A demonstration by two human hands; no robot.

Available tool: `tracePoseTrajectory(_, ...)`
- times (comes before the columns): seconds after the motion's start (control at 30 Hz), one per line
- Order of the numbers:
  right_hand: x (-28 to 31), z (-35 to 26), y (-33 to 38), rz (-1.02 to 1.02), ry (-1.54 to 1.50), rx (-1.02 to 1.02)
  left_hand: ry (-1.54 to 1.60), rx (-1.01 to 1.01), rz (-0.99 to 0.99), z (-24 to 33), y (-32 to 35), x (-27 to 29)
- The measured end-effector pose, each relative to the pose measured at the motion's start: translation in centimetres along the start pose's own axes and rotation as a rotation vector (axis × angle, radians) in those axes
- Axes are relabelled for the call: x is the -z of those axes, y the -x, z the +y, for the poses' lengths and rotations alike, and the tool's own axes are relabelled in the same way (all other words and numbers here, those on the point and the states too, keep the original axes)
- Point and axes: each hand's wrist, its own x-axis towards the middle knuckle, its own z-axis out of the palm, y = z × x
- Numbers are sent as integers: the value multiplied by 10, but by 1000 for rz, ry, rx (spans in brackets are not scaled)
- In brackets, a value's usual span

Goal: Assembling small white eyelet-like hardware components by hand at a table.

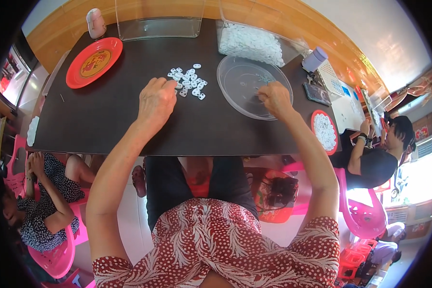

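A loose pile of small white plastic pieces (191,82), several showing two holes, lies on the dark table. At the pile's left edge is my left hand (157,101), fingers curled together; what they hold, if anything, is hidden. My right hand (276,100) is over the right part of a round clear plastic lid (240,91), its fingers pinched together. Whatever is between those fingertips is too small to make out. Just beyond them, a little heap of thin, greyish-green bits (265,78) rests on the lid.
A clear bin of white pieces (249,42) and an empty clear bin (159,29) stand at the back. A red plate (94,63) and pink bottle (96,24) are left. Right are a phone (317,93), purple cup (315,59) and red dish (318,144). Two people sit either side.
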Motion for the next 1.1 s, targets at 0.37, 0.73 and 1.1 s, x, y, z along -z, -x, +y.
tracePoseTrajectory(0.37, -3, 7, -4, 134, -55, -61, 358, 258, 22, 45, 42, 15)
tracePoseTrajectory(0.73, -7, 0, -17, 70, 79, 78, -37, -146, -99, 49, 53, 15)
tracePoseTrajectory(1.1, -26, 4, -60, 201, 20, 28, 107, -57, -57, 47, 55, 13)
